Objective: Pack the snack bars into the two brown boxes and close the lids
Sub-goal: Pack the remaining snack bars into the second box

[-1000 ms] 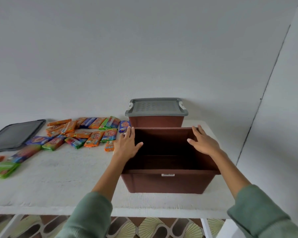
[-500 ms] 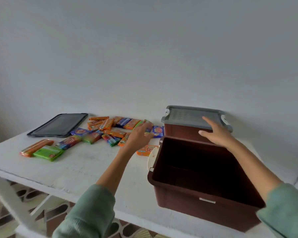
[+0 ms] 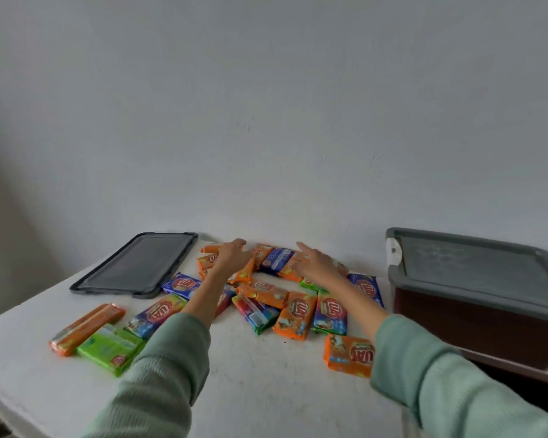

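Observation:
Several snack bars (image 3: 293,314) in orange, blue and green wrappers lie scattered on the white table (image 3: 266,390). My left hand (image 3: 233,257) rests on the far bars at the pile's back left, fingers curled over them. My right hand (image 3: 314,263) lies flat on the far bars to the right, fingers spread. A brown box with a grey lid (image 3: 475,267) shut on it stands at the right. The rim of the open brown box (image 3: 519,373) shows at the lower right, mostly out of frame.
A loose dark grey lid (image 3: 136,265) lies flat at the back left of the table. An orange bar (image 3: 86,328) and a green pack (image 3: 109,349) lie apart at the front left. A white wall runs behind the table.
My view has swung left, away from the open box. Both hands have left the box and reached forward onto the far side of the snack pile.

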A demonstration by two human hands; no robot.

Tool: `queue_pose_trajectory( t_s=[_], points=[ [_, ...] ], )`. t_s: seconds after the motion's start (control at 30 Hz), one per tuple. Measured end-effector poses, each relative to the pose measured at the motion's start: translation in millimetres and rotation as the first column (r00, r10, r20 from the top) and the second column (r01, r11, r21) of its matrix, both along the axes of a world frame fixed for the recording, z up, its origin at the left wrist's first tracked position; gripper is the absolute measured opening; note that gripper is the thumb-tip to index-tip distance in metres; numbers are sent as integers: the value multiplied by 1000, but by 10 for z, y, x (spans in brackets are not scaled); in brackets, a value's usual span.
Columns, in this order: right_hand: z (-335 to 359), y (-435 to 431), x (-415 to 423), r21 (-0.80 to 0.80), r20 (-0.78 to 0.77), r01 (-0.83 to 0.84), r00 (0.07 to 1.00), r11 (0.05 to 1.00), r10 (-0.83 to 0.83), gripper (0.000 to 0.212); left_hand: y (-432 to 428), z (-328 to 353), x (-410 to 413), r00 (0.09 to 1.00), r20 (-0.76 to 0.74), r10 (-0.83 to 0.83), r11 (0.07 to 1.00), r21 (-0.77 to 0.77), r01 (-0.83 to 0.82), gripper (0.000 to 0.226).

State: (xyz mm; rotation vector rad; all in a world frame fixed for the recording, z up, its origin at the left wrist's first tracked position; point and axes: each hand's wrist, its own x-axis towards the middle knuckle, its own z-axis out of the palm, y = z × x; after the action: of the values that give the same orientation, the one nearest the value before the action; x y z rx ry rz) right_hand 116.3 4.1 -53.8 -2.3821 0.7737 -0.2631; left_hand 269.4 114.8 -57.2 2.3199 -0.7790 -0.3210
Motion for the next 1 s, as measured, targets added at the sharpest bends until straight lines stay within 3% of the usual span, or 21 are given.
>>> queue_pose_trajectory(
  t_s=[0.17,0.27,0.37,0.57,0.7,0.87,1.0],
  points=[
    [-620,93,576,67,-141,-109,983,992,117,59,-294,-558,400,995,-89,46,994,104,-37,58],
    [-878,170,738,16,-224,-169,960,985,168,59,-372,-764,496,997,-13,72,990,120,-70,62],
    [-954,186,791,-73,-206,-249,951,966,230,67,-400,-829,560,991,104,88,989,107,-99,55],
    [-896,199,846,-138,-232,-292,939,947,256,68,-368,-666,523,984,109,143,988,42,-148,30],
    [-686,167,767,-161,-128,-241,967,957,222,55,-285,-541,477,971,52,234,969,-91,-229,13],
    [-38,-76,276,-181,17,-90,995,979,95,67,-234,-107,224,979,80,189,972,-157,-175,44],
    [491,-293,-418,-192,109,11,994,981,10,69,-335,377,-294,987,152,43,971,-239,-6,46]
  ],
)
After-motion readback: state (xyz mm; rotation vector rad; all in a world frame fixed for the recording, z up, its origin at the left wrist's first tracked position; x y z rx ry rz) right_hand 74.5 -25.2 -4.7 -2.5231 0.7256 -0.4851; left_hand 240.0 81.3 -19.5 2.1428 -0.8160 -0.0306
